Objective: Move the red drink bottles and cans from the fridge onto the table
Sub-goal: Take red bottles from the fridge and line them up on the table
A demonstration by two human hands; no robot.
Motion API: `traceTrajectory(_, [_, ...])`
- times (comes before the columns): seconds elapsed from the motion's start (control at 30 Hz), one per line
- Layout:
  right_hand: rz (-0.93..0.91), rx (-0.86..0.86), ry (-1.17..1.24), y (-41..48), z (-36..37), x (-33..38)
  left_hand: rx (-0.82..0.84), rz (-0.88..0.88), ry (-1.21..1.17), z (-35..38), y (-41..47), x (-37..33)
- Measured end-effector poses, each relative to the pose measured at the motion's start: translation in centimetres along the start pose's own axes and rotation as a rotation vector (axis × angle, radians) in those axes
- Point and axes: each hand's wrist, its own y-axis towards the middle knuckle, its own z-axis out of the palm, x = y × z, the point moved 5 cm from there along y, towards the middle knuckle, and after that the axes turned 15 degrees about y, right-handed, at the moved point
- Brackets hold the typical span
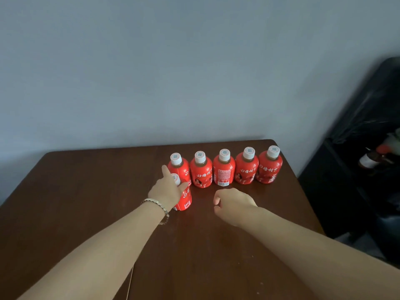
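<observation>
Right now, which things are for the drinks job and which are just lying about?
For the job: five red bottles in a row, front red bottle held by the left hand, table.
Just lying about: brown bottle on the dark shelf.

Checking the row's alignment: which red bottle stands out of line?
The front bottle, gripped by the left hand, before the row's left end; the other five line up behind it.
</observation>
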Motion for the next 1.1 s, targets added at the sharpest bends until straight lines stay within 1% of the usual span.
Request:
traceTrajectory(0.07, [0.022, -0.019, -0.011, -1.6, -0.4, 0.6, -0.135, 0.002, 0.304, -1.6, -1.6, -0.4])
traceTrajectory(0.1, [0.033, -0.015, -0.021, -2.1, -0.6, 0.7, -0.185, 0.028, 0.371, -2.3, -2.4, -1.1])
traceTrajectory(0.13, [0.047, -0.022, -0.026, -2.9, -0.8, 1.0, -0.22, 0.09, 0.38, -3.0, -3.2, -1.8])
traceTrajectory(0.17, [0.067, -0.036, -0.027, -4.1, -1.3, 1.3, -0.215, 0.187, 0.366, -3.7, -4.1, -2.7])
traceTrajectory(0.2, [0.079, -0.053, -0.031, -5.2, -1.7, 1.6, -0.169, 0.286, 0.334, -4.1, -4.8, -3.4])
traceTrajectory(0.27, [0.104, -0.123, -0.032, -8.1, -2.5, 2.4, -0.011, 0.462, 0.312, -4.7, -7.2, -4.5])
traceTrajectory(0.33, [0.151, -0.18, -0.023, -11.0, -2.9, 2.6, 0.112, 0.596, 0.398, -5.0, -10.3, -5.2])
traceTrajectory(0.4, [0.21, -0.235, -0.026, -14.5, -3.1, 2.7, 0.13, 0.728, 0.498, -5.7, -13.6, -6.0])
traceTrajectory(0.47, [0.274, -0.266, -0.028, -18.2, -2.9, 2.5, 0.125, 0.843, 0.542, -6.3, -17.0, -6.8])
traceTrajectory(0.6, [0.413, -0.332, 0.012, -27.0, -2.5, 1.4, 0.124, 1.028, 0.527, -6.4, -24.5, -9.6])
traceTrajectory(0.67, [0.517, -0.407, 0.064, -33.7, -1.6, -0.4, 0.107, 1.177, 0.559, -5.7, -30.6, -11.7])
traceTrajectory(0.77, [0.647, -0.47, 0.115, -42.7, 0.2, -3.1, 0.076, 1.388, 0.595, -3.8, -40.0, -14.6])
traceTrajectory(0.8, [0.681, -0.489, 0.144, -44.4, 0.5, -3.9, 0.075, 1.424, 0.602, -3.6, -41.8, -14.7])
traceTrajectory(0.83, [0.756, -0.531, 0.184, -48.6, 1.2, -5.1, 0.071, 1.506, 0.627, -2.5, -46.0, -15.7])
traceTrajectory(0.9, [0.847, -0.577, 0.187, -54.7, 2.4, -6.2, 0.076, 1.598, 0.646, -0.6, -51.7, -17.0])
traceTrajectory(0.93, [0.917, -0.625, 0.192, -58.9, 3.1, -6.8, 0.075, 1.677, 0.637, 0.4, -55.6, -17.7])
traceTrajectory(1.0, [0.998, -0.735, 0.215, -66.1, 5.1, -8.4, 0.094, 1.79, 0.627, 2.1, -62.7, -18.3])
traceTrajectory(1.03, [1.053, -0.788, 0.235, -71.7, 7.1, -8.9, 0.084, 1.873, 0.643, 3.9, -68.7, -18.4])
traceTrajectory(1.1, [1.128, -0.843, 0.264, -77.3, 9.2, -9.7, 0.055, 1.965, 0.669, 5.4, -74.5, -18.5])
